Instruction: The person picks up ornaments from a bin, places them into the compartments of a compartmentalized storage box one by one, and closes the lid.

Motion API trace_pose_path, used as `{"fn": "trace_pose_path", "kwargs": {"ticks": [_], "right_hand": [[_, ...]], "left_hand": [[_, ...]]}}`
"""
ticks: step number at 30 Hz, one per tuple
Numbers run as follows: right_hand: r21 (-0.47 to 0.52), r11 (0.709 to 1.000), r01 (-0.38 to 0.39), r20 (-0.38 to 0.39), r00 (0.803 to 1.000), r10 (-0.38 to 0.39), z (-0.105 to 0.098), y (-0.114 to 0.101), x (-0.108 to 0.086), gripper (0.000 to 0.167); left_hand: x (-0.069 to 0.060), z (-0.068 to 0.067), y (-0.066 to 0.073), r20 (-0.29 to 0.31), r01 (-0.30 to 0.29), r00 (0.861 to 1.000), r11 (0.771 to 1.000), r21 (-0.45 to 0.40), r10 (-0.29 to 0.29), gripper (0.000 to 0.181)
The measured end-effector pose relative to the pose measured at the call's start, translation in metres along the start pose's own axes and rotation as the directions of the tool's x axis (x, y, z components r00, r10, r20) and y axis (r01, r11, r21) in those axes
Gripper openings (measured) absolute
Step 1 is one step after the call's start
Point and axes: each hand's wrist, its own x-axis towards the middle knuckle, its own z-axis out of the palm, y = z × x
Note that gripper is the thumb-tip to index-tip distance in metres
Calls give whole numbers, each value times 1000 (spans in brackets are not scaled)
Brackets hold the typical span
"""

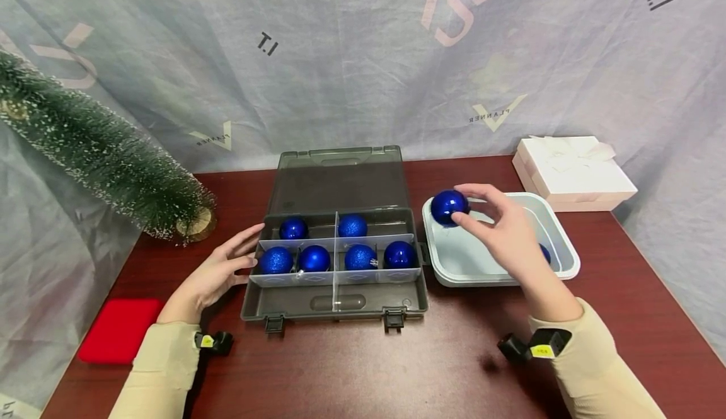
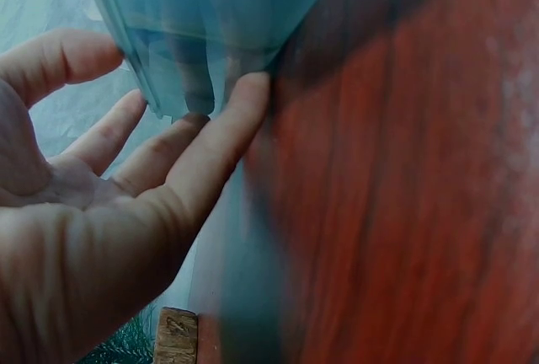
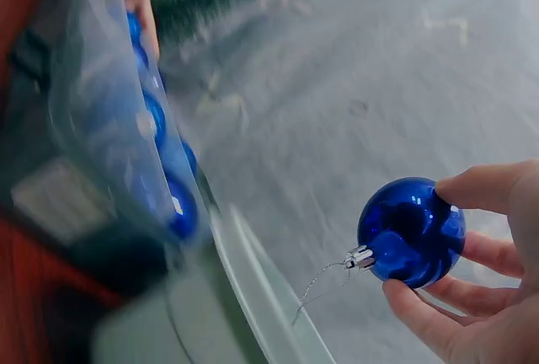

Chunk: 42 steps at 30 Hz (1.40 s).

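A red case (image 1: 120, 331) lies by the left edge of the tabletop (image 1: 340, 375), a frosted tree (image 1: 121, 160) at its back left corner. The left hand (image 1: 215, 274), fingers spread, rests against a divided box (image 1: 283, 302) holding six blue balls (image 1: 314, 258); which fingertips touch is hard to tell. The right hand (image 1: 505, 230) pinches a shiny blue ball (image 1: 447, 208) above a pale tub (image 1: 462, 255); a white gift box (image 1: 592, 176) sits by the back right corner.
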Motion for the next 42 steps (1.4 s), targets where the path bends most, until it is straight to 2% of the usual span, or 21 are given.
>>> {"fn": "trace_pose_path", "kwargs": {"ticks": [2,7,18,24,29,37,42], "right_hand": [[53,998,16,32,999,-18,12,-5,-1,39],[194,981,-13,135,991,-14,42,-16,-4,40],[309,951,-34,268,962,-53,102,-37,-9,40],[312,948,-57,331,942,-52,128,-49,-14,40],[289,957,-37,372,925,-77,147,-55,-17,40],[294,956,-15,430,895,-118,176,-52,-21,40],[246,969,26,446,885,-137,189,-49,-23,40]], "left_hand": [[0,0,0,-2,0,1000,1000,0,0,71],[0,0,0,-1,-2,1000,1000,-2,2,71],[-2,-1,2,-2,1,1000,1000,10,-1,71],[-1,0,1,5,-2,1000,1000,9,2,71],[0,0,0,3,-1,1000,1000,8,1,70],[1,1,-1,4,4,1000,1000,-8,-4,71],[1,-1,-1,-8,9,1000,1000,4,-9,71]]}}
